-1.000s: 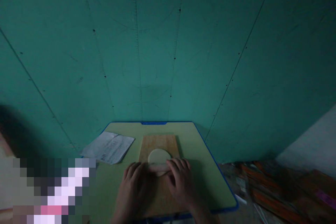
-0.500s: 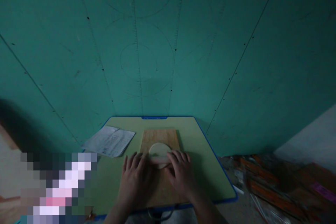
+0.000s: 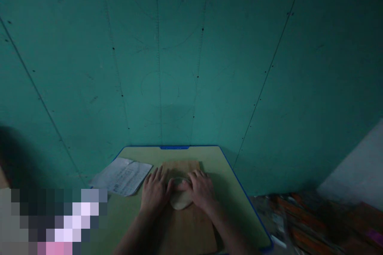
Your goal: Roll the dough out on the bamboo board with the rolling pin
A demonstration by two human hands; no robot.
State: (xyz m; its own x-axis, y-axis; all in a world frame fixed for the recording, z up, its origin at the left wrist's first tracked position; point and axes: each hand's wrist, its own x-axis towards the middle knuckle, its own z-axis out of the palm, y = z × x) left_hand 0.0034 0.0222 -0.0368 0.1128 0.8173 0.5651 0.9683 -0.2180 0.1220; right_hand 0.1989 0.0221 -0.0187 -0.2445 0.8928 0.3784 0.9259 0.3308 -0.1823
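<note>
A round, flat sheet of pale dough lies on a wooden board. Across its far part runs a short rolling pin, seen only between my thumbs. My left hand bears on the pin's left end, with its fingers stretched forward and its thumb pointing inward. At the other end my right hand rests over the pin, fingers bent a little and thumb turned in. Both palms hide the pin's ends.
The board lies on a pale green table with a blue edge. Printed paper lies at the table's left. A green wall rises behind. Orange and brown clutter covers the floor at right.
Both hands and the rolling pin have moved away from me, from the dough's nearer part to its far part. The camera has tilted up a little, so the table sits lower.
</note>
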